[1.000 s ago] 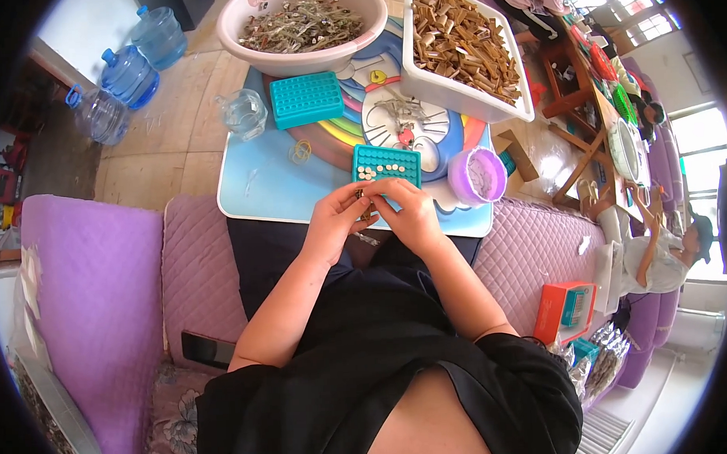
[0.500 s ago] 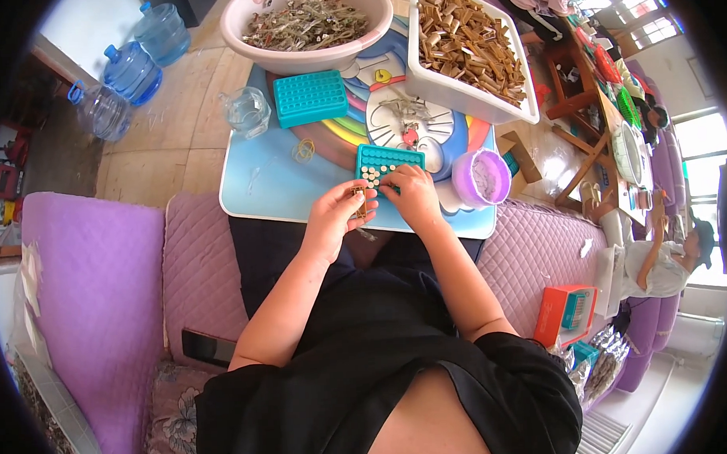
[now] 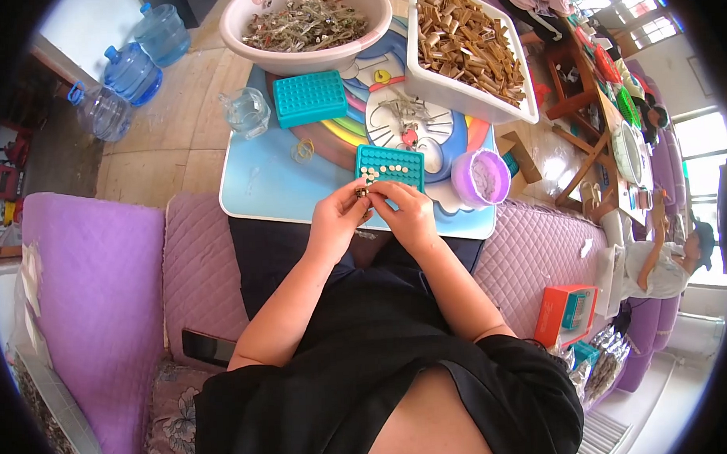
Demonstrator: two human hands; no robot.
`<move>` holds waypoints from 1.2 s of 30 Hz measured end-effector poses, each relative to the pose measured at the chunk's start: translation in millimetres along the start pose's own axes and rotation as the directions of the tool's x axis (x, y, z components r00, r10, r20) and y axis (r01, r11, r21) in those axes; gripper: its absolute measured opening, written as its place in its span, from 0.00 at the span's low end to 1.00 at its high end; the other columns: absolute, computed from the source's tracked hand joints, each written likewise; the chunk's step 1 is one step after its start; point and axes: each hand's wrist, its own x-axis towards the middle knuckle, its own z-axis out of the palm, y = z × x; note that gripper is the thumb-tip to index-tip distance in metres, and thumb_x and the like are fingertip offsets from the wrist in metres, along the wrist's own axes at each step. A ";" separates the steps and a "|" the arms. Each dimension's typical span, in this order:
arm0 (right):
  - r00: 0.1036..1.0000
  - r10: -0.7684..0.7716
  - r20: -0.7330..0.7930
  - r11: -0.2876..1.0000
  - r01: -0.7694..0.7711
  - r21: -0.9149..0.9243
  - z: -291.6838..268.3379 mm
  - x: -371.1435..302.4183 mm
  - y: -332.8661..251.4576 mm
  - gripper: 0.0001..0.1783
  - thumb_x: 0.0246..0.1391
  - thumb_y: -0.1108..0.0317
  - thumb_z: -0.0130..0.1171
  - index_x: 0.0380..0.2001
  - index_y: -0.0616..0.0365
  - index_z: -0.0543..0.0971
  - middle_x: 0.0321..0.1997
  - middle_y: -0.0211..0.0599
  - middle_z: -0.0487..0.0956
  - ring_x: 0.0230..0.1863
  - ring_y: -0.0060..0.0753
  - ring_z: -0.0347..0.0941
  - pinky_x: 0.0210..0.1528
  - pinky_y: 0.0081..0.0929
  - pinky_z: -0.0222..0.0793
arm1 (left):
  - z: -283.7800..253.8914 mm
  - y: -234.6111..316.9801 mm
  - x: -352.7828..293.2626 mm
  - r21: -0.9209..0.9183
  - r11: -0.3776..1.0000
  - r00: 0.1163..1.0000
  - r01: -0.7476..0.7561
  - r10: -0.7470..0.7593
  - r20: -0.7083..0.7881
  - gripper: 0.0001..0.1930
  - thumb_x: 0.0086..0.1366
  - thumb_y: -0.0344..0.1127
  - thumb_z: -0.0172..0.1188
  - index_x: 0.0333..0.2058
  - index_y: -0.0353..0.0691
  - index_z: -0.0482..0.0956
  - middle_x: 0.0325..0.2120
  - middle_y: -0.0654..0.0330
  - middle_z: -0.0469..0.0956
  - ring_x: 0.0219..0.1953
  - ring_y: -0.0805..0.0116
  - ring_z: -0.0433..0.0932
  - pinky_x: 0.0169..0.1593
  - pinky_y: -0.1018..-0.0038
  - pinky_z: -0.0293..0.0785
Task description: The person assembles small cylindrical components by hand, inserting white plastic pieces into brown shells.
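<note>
Left hand (image 3: 334, 216) fingers clamp a brown piece (image 3: 361, 193); right hand (image 3: 409, 214) fingers touch it, grip unclear; discs (image 3: 370, 175) on the tray (image 3: 410, 158) suggest unfinished work.

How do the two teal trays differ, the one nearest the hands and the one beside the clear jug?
The near tray bears small pale round pieces; the far tray shows none. The far tray has a deep side wall; the near tray looks shallower. Both are teal, rectangular and patterned in rows.
</note>
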 end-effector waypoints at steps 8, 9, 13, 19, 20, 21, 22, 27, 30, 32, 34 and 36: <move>0.933 0.311 0.182 0.852 -0.358 0.382 -9.2 2.5 2.5 0.03 0.45 0.80 0.61 0.27 0.65 0.78 0.33 0.37 0.80 0.35 0.28 0.77 0.38 0.24 0.72 | 14.9 0.7 -6.7 0.289 0.910 0.955 -0.295 0.291 0.059 0.18 0.62 0.21 0.52 0.52 0.29 0.68 0.41 0.57 0.77 0.40 0.78 0.74 0.42 0.81 0.71; 0.859 0.441 0.258 0.691 -0.509 0.513 -10.8 3.2 3.3 0.01 0.46 0.80 0.61 0.25 0.66 0.78 0.33 0.37 0.79 0.36 0.27 0.76 0.40 0.25 0.71 | 16.8 3.2 -9.3 0.396 0.863 0.948 -0.313 0.311 0.071 0.17 0.62 0.21 0.52 0.51 0.29 0.68 0.42 0.58 0.77 0.41 0.78 0.74 0.44 0.81 0.71; 0.887 0.356 0.294 0.568 -0.456 0.686 -9.3 0.8 27.3 0.06 0.46 0.81 0.61 0.31 0.65 0.77 0.32 0.34 0.77 0.38 0.24 0.73 0.45 0.25 0.70 | 20.7 9.2 -13.3 0.576 0.727 0.923 -0.373 0.356 0.148 0.16 0.63 0.21 0.52 0.50 0.29 0.69 0.41 0.58 0.77 0.43 0.79 0.74 0.47 0.81 0.71; 0.736 0.299 0.607 -0.026 -0.630 0.776 -10.8 6.6 9.3 0.17 0.50 0.72 0.62 0.43 0.58 0.71 0.39 0.30 0.74 0.41 0.23 0.72 0.44 0.25 0.69 | 17.1 13.4 -16.4 0.081 0.957 0.953 -0.280 0.266 0.147 0.16 0.64 0.25 0.52 0.51 0.32 0.71 0.45 0.56 0.76 0.47 0.73 0.74 0.47 0.80 0.70; 0.738 0.301 0.603 -0.025 -0.627 0.779 -11.5 4.7 10.5 0.17 0.50 0.72 0.62 0.43 0.58 0.71 0.39 0.30 0.74 0.41 0.23 0.72 0.44 0.25 0.69 | 15.7 14.9 -15.2 0.081 0.957 0.952 -0.280 0.265 0.152 0.16 0.64 0.25 0.52 0.51 0.32 0.71 0.45 0.56 0.76 0.47 0.73 0.74 0.47 0.80 0.70; 0.744 0.256 0.617 -0.093 -0.616 0.782 -10.6 1.7 13.8 0.16 0.51 0.71 0.61 0.43 0.57 0.71 0.40 0.30 0.74 0.41 0.23 0.72 0.44 0.24 0.69 | 12.7 16.8 -14.1 -0.066 0.988 0.972 -0.139 0.149 0.181 0.16 0.65 0.26 0.51 0.51 0.32 0.71 0.46 0.56 0.75 0.49 0.71 0.73 0.49 0.78 0.70; 0.750 0.210 0.627 -0.162 -0.606 0.779 -9.2 -0.6 17.7 0.16 0.51 0.71 0.61 0.44 0.56 0.71 0.40 0.29 0.74 0.42 0.23 0.72 0.43 0.23 0.69 | 10.8 18.1 -12.9 -0.206 0.978 0.974 0.013 0.035 0.226 0.16 0.65 0.27 0.51 0.51 0.33 0.71 0.47 0.56 0.74 0.50 0.70 0.72 0.51 0.76 0.70; 0.787 0.186 0.589 -0.106 -0.580 0.808 -2.9 -3.9 22.6 0.12 0.54 0.71 0.58 0.43 0.57 0.73 0.40 0.27 0.74 0.41 0.22 0.71 0.45 0.20 0.66 | 0.9 10.3 -6.2 -0.220 0.976 0.971 0.008 0.044 0.235 0.16 0.65 0.29 0.50 0.51 0.33 0.71 0.47 0.55 0.74 0.48 0.67 0.74 0.53 0.72 0.71; 0.754 0.265 0.601 -0.073 -0.606 0.792 -0.7 -3.4 22.4 0.12 0.54 0.71 0.58 0.43 0.57 0.73 0.39 0.26 0.74 0.41 0.21 0.70 0.45 0.19 0.66 | -0.4 6.8 -3.9 -0.289 0.957 0.976 0.033 0.032 0.218 0.16 0.65 0.29 0.50 0.51 0.33 0.70 0.48 0.55 0.73 0.50 0.65 0.73 0.55 0.69 0.70; 0.750 0.275 0.602 -0.056 -0.612 0.789 -0.5 -2.5 21.6 0.12 0.55 0.70 0.58 0.43 0.57 0.72 0.39 0.26 0.74 0.41 0.19 0.70 0.44 0.18 0.65 | -3.6 3.6 -2.3 -0.328 0.943 0.970 0.054 0.028 0.241 0.16 0.66 0.29 0.49 0.51 0.33 0.70 0.48 0.55 0.72 0.51 0.64 0.72 0.56 0.68 0.69; 0.722 0.292 0.627 -0.015 -0.652 0.758 -0.9 -2.9 24.4 0.12 0.54 0.69 0.58 0.43 0.56 0.72 0.39 0.25 0.73 0.41 0.19 0.70 0.44 0.17 0.66 | -3.2 3.0 -0.8 -0.347 0.936 0.971 0.066 0.021 0.240 0.16 0.66 0.28 0.49 0.51 0.33 0.70 0.48 0.55 0.72 0.50 0.64 0.72 0.56 0.68 0.69; 0.719 0.293 0.630 -0.077 -0.639 0.765 2.4 -4.6 24.6 0.12 0.54 0.68 0.58 0.42 0.55 0.72 0.38 0.24 0.72 0.40 0.17 0.69 0.42 0.15 0.65 | -2.9 1.6 -0.3 -0.365 0.928 0.971 0.077 0.014 0.241 0.16 0.66 0.28 0.49 0.51 0.33 0.70 0.48 0.55 0.72 0.50 0.64 0.72 0.56 0.68 0.69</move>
